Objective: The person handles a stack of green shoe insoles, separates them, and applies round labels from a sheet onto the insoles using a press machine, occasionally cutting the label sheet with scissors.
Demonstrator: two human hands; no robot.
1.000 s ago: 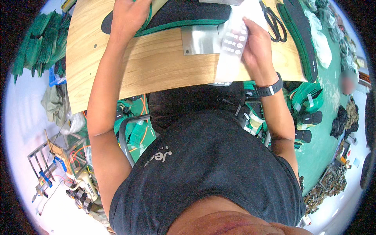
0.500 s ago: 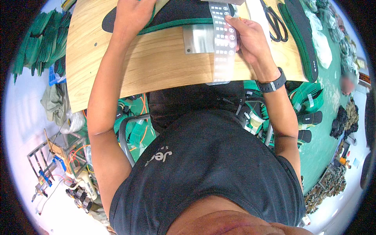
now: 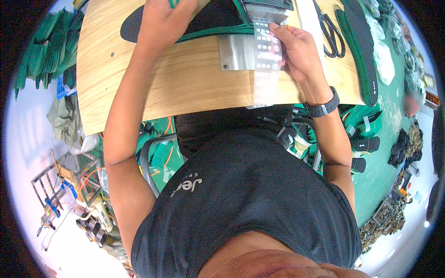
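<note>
At the table's far edge, my left hand point(image 3: 169, 23) is closed on a black insole with a green edge point(image 3: 215, 18), its fingertips partly cut off by the picture's top. Further right, my right hand point(image 3: 301, 51) pinches a clear film strip point(image 3: 266, 81) printed with rows of white marks. The strip hangs down past the table's near edge. Beneath its upper part lies a flat metal plate point(image 3: 234, 53), and a grey metal device point(image 3: 269, 11) stands just beyond my right fingertips.
Black-handled scissors point(image 3: 331, 39) lie right of my right hand on the wooden table point(image 3: 116, 92). More green-edged insoles point(image 3: 364, 60) are stacked along its right edge. Green sheets point(image 3: 46, 51) hang at the far left, and bundles of insoles point(image 3: 366, 120) sit below on the right.
The table has shifted slightly down in view, showing more of the metal device. The insole at my left hand shows a raised green edge, and the marks along the film strip sit differently.
</note>
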